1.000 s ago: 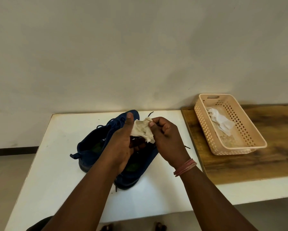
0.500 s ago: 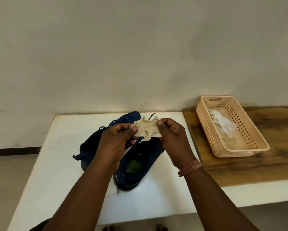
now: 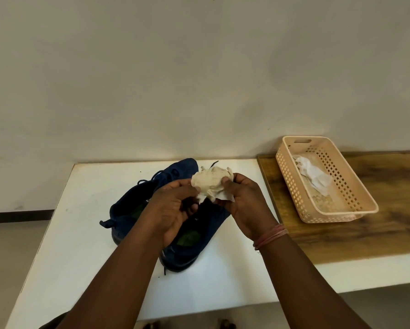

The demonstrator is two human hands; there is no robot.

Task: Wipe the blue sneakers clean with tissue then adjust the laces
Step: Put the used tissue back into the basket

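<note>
- Basket [image 3: 291,162], peach plastic with perforated walls and a handle slot in its far end, stands on the wooden board [image 3: 389,210] at the right, near the wall.
- Inside the basket lies one crumpled white tissue [image 3: 314,176], toward the far half; the near half of the floor shows bare, with faint speckling.
- Left hand [image 3: 173,210] and right hand [image 3: 246,205] are raised above the table, each pinching an edge of a soiled, crumpled tissue [image 3: 211,184] between thumb and fingertips, so the tissue is held between them.
- Blue sneakers [image 3: 128,210] sit side by side on the white table [image 3: 80,245], directly under the hands, toes toward the wall and heels toward the person.
- Dark laces show near the toes, and one loose end trails onto the table by the nearer heel.
- Green insole shows inside the nearer shoe.
- Pinkish bands [image 3: 270,236] circle the right wrist.
</note>
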